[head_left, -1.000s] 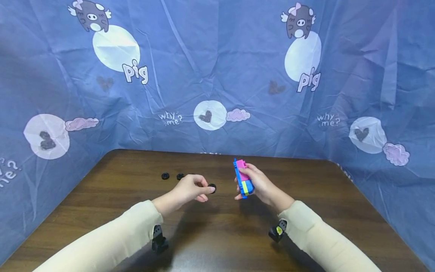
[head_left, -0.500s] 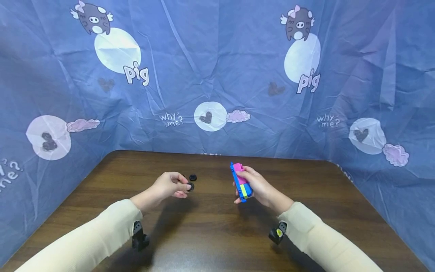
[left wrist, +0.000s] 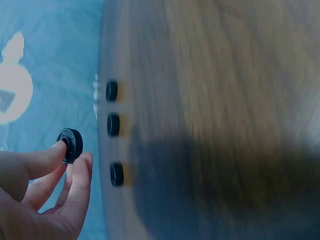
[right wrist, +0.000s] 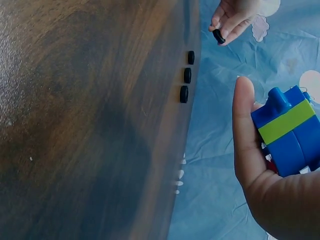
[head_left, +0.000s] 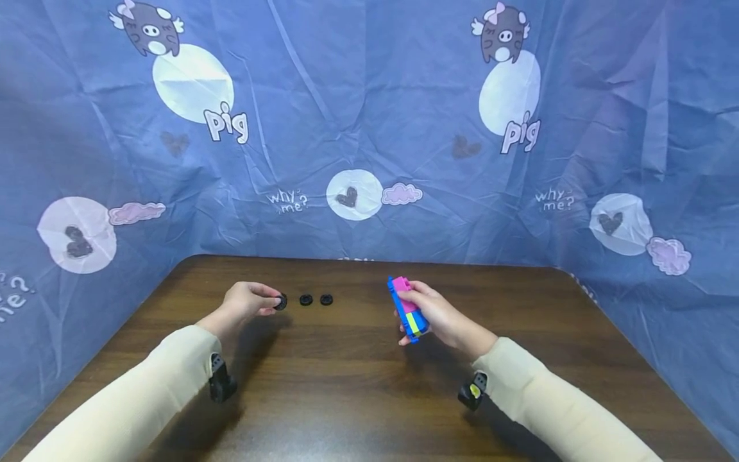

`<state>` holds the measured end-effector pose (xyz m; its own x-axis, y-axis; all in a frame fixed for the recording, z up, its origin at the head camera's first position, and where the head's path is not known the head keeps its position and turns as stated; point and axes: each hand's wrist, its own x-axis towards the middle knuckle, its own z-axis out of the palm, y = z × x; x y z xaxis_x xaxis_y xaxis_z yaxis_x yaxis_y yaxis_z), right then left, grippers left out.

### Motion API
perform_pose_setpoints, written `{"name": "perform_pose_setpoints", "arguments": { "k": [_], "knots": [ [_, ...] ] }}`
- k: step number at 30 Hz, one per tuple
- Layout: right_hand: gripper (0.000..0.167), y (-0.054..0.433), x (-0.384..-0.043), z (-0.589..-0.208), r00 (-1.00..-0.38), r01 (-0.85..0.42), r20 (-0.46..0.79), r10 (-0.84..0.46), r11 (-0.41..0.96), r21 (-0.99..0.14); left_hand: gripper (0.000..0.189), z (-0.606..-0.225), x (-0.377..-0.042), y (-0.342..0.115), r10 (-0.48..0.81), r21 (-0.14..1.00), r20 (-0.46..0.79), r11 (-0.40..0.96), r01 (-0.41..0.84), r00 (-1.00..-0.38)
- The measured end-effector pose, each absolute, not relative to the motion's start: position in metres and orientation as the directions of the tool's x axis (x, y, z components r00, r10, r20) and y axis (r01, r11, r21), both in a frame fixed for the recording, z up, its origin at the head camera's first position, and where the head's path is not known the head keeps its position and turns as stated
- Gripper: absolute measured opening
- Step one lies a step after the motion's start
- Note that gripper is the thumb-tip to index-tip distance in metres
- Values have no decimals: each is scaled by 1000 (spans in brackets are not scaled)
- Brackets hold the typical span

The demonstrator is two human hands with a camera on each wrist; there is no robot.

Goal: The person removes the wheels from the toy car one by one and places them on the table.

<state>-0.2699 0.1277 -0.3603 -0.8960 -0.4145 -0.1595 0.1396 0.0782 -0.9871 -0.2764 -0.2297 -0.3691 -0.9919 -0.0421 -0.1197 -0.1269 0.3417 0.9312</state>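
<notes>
My left hand (head_left: pixel 247 303) pinches a small black toy wheel (left wrist: pixel 71 145) between thumb and fingers, above the table's far left part. Three more black wheels stand in a row below; in the left wrist view they are a near wheel (left wrist: pixel 117 174), a middle wheel (left wrist: pixel 113 125) and a far wheel (left wrist: pixel 112 90). Only two of the row show in the head view. On the right, my right hand (head_left: pixel 437 310) grips a building-block piece (head_left: pixel 408 311) in blue, pink and yellow-green, held tilted above the table. Its blue end with a green stripe faces the right wrist camera.
A brown wooden table (head_left: pixel 369 398) spreads below both hands. Behind it and at both sides hangs a blue patterned cloth (head_left: pixel 369 115). Each forearm carries a small black camera, one at the left cuff (head_left: pixel 222 380) and one at the right cuff (head_left: pixel 473 393).
My left hand has travelled left with the wheel still pinched, uncovering wheels on the table. The right hand and its block piece have shifted only slightly left.
</notes>
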Motion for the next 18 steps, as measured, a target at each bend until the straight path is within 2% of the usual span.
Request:
{"name": "perform_pose_setpoints", "arguments": {
  "k": [7, 11, 18],
  "knots": [
    [58, 127, -268, -362, -890, 153, -181, -419, 99, -983, 18, -380, -297, -256, -102, 949, -123, 279, -147, -987],
    [66, 126, -266, -361, -880, 149, -191, -436, 129, -980, 24, -381, -303, -261, -174, 932, -143, 308, -191, -974],
    [59, 124, -267, -361, -856, 90, -133, -499, 110, -990, 23, -395, -317, -272, -274, 915, -176, 309, -260, -945]
  ]
}}
